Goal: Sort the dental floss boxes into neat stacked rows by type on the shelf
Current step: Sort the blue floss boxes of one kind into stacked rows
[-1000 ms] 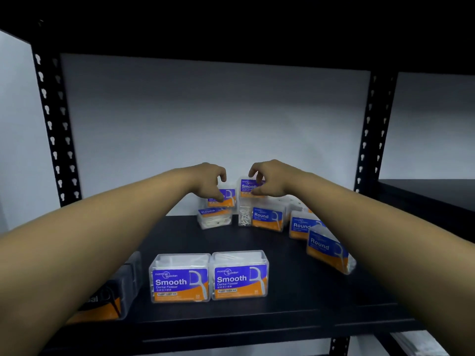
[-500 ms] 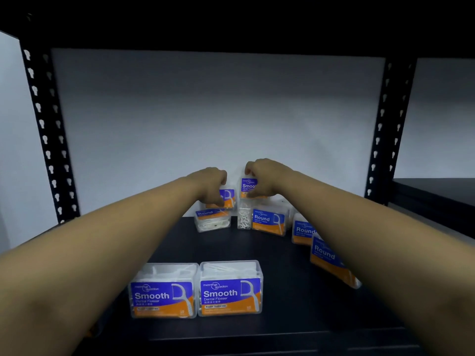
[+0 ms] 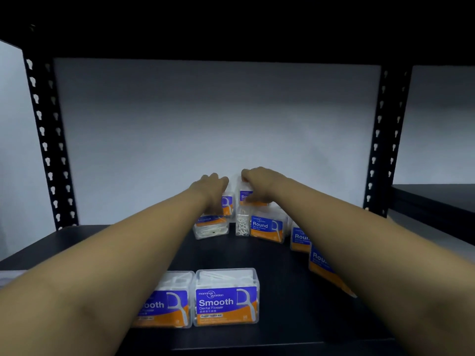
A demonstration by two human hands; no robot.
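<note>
Left hand point(image 3: 214, 187) curled round a clear plastic box point(image 3: 227, 204); right hand point(image 3: 258, 185) likewise gripping a Smooth box point(image 3: 244, 196), both at the back of the black shelf point(image 3: 282, 283). Just before them, Round boxes point(image 3: 267, 227), glossy and rectangular. Nearer the front, two Smooth boxes point(image 3: 226, 299) side by side, touching.
</note>
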